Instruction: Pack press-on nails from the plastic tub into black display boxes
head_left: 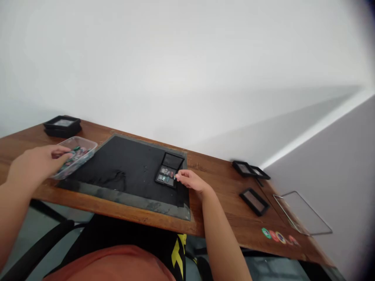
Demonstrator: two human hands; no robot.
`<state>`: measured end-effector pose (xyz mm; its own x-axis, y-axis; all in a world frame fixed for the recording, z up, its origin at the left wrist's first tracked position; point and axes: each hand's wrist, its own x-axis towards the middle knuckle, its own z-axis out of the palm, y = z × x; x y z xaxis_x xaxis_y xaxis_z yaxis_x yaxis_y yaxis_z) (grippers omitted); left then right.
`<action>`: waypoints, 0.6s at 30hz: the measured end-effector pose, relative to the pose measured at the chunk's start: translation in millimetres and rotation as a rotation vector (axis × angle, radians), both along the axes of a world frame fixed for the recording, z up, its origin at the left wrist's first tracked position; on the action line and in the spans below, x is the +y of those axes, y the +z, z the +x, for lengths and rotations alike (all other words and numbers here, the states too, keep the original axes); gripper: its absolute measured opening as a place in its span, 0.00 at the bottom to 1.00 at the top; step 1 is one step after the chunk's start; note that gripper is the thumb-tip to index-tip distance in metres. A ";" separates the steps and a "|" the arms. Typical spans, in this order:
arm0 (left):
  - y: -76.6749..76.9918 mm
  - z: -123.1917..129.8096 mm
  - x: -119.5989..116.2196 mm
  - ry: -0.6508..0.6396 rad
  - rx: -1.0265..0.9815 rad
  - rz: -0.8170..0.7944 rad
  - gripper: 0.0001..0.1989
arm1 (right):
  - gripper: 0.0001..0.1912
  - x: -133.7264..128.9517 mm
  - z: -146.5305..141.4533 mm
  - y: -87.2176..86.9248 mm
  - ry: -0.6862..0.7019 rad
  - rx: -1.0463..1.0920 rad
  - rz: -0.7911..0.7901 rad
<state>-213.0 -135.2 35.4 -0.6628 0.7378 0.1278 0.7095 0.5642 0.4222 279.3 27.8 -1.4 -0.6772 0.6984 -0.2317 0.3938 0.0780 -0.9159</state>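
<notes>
My left hand (41, 162) reaches over the rim of a clear plastic container (91, 145), its fingertips closed among small shiny coloured pieces (76, 154). Whatever is between those fingers is hidden. On the black mat, a small black case (165, 184) lies with its lid (172, 160) tilted up. Rows of small pieces, some clear, some reddish, some blue-green, sit inside it. At the case's right edge my right hand (190, 179) pinches a small pale piece (175, 177). The exact kind of these pieces is too small to tell.
The black mat (117, 168) lies on a wooden table (216, 187) against a white wall. Stacked black frames (62, 125) stand at the back left. More black frames (254, 201) lie to the right, near round coloured stickers (280, 237) and a thin metal frame (303, 212).
</notes>
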 end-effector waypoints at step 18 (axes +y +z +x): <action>11.6 17.1 4.4 -0.044 0.032 -0.187 0.21 | 0.32 -6.0 -0.7 3.6 -0.022 -0.057 0.032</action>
<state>-196.0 -130.8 47.0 -0.6275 0.7786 0.0059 0.7463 0.5993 0.2896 278.6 21.8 2.1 -0.6478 0.7207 -0.2467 0.4476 0.0980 -0.8889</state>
